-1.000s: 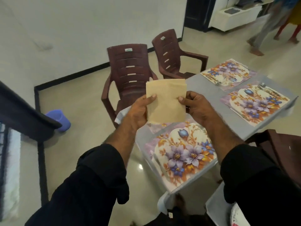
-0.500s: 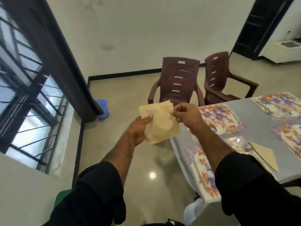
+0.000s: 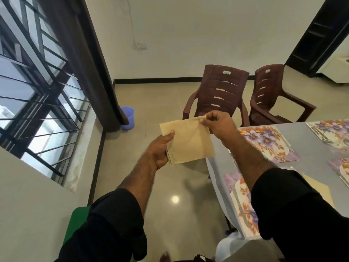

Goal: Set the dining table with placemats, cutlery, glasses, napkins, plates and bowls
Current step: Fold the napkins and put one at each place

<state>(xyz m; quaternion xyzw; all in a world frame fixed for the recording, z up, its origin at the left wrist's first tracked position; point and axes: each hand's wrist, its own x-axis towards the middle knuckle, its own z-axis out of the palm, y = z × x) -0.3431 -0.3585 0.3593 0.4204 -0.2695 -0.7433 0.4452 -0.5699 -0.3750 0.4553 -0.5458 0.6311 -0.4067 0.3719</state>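
Currently your hands hold the napkins [image 3: 188, 140] in the air over bare floor [image 3: 154, 103], just off the table [image 3: 311, 148] edge. Your left hand [image 3: 158, 152] grips the stack's lower left side, thumb on top. Your right hand [image 3: 217, 123] pinches the top napkin's upper right corner. Two placemats [image 3: 264, 140] lie along the near table edge; two chairs [image 3: 221, 95] stand beyond it.

Small white label on chair [image 3: 222, 91] back, print illegible.
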